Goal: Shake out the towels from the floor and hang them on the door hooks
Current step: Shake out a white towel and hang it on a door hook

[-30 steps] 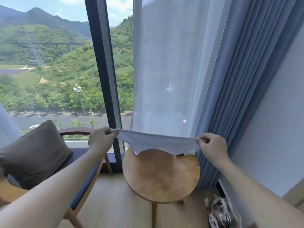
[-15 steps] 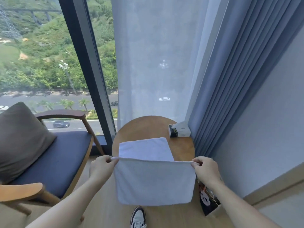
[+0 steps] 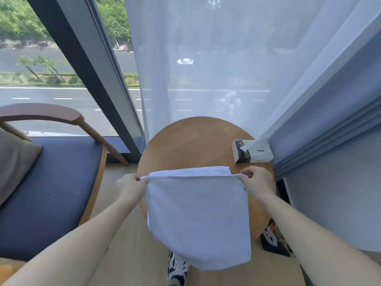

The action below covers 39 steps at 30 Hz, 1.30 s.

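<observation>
A white towel [image 3: 198, 219] hangs in front of me, stretched by its top edge between both hands. My left hand [image 3: 132, 187] pinches the top left corner and my right hand [image 3: 257, 183] pinches the top right corner. The far part of the towel [image 3: 191, 171] lies folded over behind the top edge, above the round wooden table [image 3: 185, 145]. No door hooks are in view.
A small tissue box [image 3: 252, 151] sits at the table's right rim by the grey curtain [image 3: 329, 120]. A sheer curtain [image 3: 206, 58] covers the window. An armchair [image 3: 51, 182] with a brown cushion [image 3: 14, 162] stands on the left. A bag [image 3: 272, 240] lies on the floor right, and my shoe [image 3: 177, 269] shows below.
The towel came down from chest height and now hangs flat in front of the table. My view has tilted downward, and my hands have moved lower and nearer to me.
</observation>
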### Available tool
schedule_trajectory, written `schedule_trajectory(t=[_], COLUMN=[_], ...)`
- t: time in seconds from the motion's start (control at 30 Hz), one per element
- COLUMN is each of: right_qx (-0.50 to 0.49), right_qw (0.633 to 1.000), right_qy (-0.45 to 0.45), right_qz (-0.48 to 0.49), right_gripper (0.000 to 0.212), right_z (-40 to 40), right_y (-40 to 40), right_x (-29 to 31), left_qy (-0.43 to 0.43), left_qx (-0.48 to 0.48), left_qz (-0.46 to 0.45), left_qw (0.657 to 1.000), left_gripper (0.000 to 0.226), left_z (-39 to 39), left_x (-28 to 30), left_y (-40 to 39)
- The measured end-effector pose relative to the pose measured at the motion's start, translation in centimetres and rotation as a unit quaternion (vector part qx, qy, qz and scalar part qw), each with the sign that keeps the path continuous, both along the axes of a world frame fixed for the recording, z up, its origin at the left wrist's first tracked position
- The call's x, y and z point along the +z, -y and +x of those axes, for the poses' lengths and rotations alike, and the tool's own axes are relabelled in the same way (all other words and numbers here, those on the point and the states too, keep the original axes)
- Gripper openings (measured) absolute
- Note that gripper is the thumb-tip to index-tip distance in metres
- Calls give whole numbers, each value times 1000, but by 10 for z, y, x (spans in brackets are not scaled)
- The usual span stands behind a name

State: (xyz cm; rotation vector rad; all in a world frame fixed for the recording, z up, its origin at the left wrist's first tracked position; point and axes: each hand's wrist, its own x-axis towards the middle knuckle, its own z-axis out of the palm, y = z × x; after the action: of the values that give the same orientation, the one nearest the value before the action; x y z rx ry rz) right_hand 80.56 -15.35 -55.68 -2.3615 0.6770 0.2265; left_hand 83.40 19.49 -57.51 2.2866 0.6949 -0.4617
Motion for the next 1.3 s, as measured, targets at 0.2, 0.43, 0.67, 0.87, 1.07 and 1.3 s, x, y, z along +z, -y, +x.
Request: schedule_trajectory(t=[0.2,0.43,0.67,0.87,1.07,1.3], right_qx=[-10,-44,110,179,99,318], right_qw=[999,998,980,960,988,922], right_qy=[-30,-37,-133,-181,-105,-193], right_qz=[-4,-18,-98,-118,-53,-109], right_gripper=[4,36,55,80,65,93], right_z=[76,72,-8,66,136,-11], right_y=[-2,-21,-62,-49,-36,-72], right_x=[-72,-131,-166,-170,-146,-160], left_qy=[-40,8,35,1,-45,205], left_qx=[-10,-61,-372,-422,-369,-505], left_qz=[64,133,149,188,152,71], left_qw=[997,989,916,887,916,835], left_gripper=[41,14,55,62,64,52], left_z=[65,76,-1,59,150,-11], left_x=[-77,-123,-165,-165,-132,-160], left_y=[-1,3,7,20,39,47])
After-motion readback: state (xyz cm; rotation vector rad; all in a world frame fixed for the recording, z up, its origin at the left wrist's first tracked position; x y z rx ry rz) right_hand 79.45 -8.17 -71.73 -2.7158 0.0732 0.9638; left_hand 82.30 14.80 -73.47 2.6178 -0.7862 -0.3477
